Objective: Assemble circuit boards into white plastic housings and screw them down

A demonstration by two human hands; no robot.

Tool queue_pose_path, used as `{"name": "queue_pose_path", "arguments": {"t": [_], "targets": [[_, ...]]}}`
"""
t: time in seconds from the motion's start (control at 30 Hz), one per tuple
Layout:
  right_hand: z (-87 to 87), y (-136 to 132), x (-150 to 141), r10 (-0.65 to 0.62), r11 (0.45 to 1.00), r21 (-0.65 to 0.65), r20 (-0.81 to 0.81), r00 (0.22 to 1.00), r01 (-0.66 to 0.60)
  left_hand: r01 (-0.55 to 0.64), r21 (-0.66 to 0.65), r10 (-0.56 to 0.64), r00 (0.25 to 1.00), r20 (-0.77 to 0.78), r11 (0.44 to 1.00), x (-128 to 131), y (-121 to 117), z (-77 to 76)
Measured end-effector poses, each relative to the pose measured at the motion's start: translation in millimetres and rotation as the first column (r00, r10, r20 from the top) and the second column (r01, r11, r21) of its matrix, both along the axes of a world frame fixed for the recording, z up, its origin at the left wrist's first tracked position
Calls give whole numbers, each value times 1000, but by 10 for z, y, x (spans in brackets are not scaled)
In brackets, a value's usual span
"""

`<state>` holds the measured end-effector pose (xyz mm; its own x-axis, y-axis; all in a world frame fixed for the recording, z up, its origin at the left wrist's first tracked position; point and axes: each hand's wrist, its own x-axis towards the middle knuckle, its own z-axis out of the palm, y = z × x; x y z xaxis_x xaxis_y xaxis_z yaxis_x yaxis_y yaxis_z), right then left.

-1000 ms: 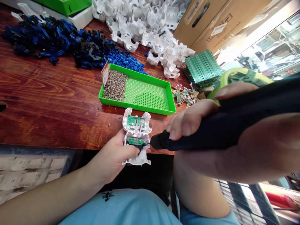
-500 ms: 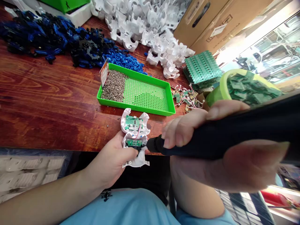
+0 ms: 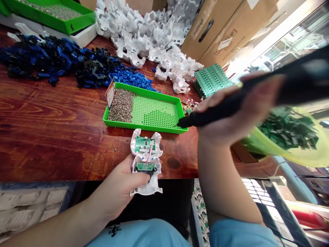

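Observation:
My left hand [image 3: 128, 181] grips an open white plastic housing [image 3: 146, 187] at the table's front edge, thumb pressed inside its lower half. A green circuit board [image 3: 145, 144] sits in the upper half and a narrower board [image 3: 145, 166] in the lower, joined by red and white wires. My right hand [image 3: 228, 116] is wrapped round a black electric screwdriver [image 3: 221, 111], held up and slightly blurred. Its tip points left over the right end of a green perforated tray [image 3: 144, 128]. Small screws [image 3: 122, 106] are heaped in the tray's left end.
Behind the tray lie blue rings [image 3: 133, 78], black and blue parts [image 3: 51, 56] and a heap of white shells [image 3: 154, 34]. Cardboard boxes [image 3: 218, 31] and stacked green boards [image 3: 212, 80] stand at the back right. A yellow-green tub [image 3: 280, 147] of boards is at right.
My right hand has lifted the screwdriver off the housing and moved it up, over the tray's right end. My left hand keeps its hold on the housing; the camera view has shifted.

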<state>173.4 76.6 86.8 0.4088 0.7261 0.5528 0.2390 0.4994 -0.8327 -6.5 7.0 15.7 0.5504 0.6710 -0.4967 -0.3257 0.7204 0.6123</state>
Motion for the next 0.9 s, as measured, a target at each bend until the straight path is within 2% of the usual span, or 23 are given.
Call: {"name": "queue_pose_path", "arguments": {"t": [0.03,0.1,0.17,0.27,0.53,0.9], "targets": [[-61,175,46,-56,984,164,-52,997,64,4,-9,-4,1000,-1,1000,-3,2,-3],[-181,502,142,-41,952,300,-66,997,59,17,-23,-17,1000,3,1000,-8,4,-10],[-275,749,228,-21,936,350,-47,999,36,31,-23,-30,999,15,999,-12,7,-17],[-353,939,303,-26,933,357,-35,999,36,47,-14,-46,999,29,999,-15,12,-30],[-408,976,287,-17,937,348,-33,999,27,42,-33,-41,998,49,999,-11,17,-39],[-424,991,315,-65,949,309,-3,998,63,21,-95,-23,999,-22,995,3,35,55]]}}
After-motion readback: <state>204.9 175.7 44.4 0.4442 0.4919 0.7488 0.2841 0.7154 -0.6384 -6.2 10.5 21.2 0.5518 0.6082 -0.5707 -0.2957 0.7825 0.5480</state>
